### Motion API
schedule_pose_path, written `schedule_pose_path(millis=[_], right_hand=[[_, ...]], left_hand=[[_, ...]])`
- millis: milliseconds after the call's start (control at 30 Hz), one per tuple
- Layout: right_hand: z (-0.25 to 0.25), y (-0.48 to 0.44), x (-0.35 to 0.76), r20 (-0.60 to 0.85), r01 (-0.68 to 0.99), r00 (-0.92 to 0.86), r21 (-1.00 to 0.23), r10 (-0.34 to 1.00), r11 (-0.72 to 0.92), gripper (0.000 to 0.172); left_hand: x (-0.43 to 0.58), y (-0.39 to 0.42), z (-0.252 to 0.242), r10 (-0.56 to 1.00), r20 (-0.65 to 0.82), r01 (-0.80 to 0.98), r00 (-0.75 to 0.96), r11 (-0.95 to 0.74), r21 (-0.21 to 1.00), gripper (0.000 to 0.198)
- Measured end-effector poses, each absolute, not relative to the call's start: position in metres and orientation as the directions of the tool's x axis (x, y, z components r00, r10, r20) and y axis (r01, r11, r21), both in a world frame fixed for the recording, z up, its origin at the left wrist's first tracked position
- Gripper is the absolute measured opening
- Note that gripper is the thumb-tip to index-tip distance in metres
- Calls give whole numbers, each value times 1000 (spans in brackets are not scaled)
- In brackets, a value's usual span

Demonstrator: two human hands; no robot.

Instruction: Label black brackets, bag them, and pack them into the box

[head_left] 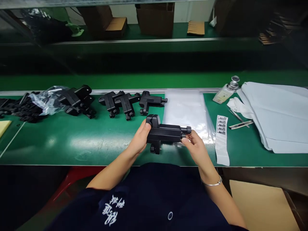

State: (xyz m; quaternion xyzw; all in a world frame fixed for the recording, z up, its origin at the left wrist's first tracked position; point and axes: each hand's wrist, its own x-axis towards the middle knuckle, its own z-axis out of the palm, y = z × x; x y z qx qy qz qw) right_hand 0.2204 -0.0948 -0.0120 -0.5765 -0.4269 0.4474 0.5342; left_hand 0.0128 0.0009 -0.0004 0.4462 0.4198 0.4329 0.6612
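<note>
Bracket [166,133], black plastic, one unit in hand: I record it held level just above the green surface [72,141], near the front edge and in front of a stack of clear bags [187,110]. Left hand [139,141] comes in from below left, palm turned inward, its fingers [145,127] closed around the bracket's blocky left end. Right hand [196,147] comes in from below right, its fingers [186,140] pinched shut on the knobbed right end; one thin bracelet [213,183] sits on that wrist. Behind, I count three loose brackets [126,103] lying in a row on the surface, apart from the held one. Further left lies a heap of similar parts [75,99], partly under a crumpled plastic bag [47,101]; I cannot count those. To the right I count one label strip [221,134], one small bottle [226,91], one pair of tweezers [237,116], one narrow blade [241,124] and a stack of white sheets [276,118].
</note>
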Motion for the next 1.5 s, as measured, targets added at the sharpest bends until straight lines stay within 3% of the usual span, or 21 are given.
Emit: schedule_pose_path(millis=[233,400,633,767,900,1000,1100,1200,1300,1400,1500], right_hand=[[-25,-90,224,-158,-43,239,-988,958,-152,30],[-21,-90,219,-111,20,294,-992,949,-123,23],[-23,-79,216,-103,141,371,-976,923,-165,39],[-19,-75,209,-16,117,324,-991,946,-57,32],[-15,-69,203,-8,-14,279,-1000,960,-4,31],[-17,-65,199,24,-106,346,-992,938,65,27],[-22,-64,196,74,-43,467,-993,881,107,22],[-25,-64,196,93,72,468,-995,879,67,27],[-26,-64,196,83,12,393,-996,916,85,27],[-27,-64,198,73,-84,432,-989,899,120,27],[-28,-66,201,81,3,489,-996,869,91,30]], left_hand=[[7,2,-3,948,-119,-146,296,168,975,64],[5,8,-3,937,-173,-190,303,237,953,64],[-1,8,-2,929,-72,-120,363,123,985,69],[-4,10,-2,929,-105,-147,356,166,975,65],[-6,12,-5,932,-155,-210,326,231,950,60],[-6,11,-6,936,-159,-254,313,243,936,59],[-5,9,-6,940,-143,-263,311,229,937,59],[-4,8,-6,939,-135,-264,317,224,938,61],[-5,8,-4,942,-136,-260,308,220,940,62],[-4,7,-3,944,-87,-236,317,167,957,68],[-2,7,-3,942,-41,-220,334,120,968,72]])
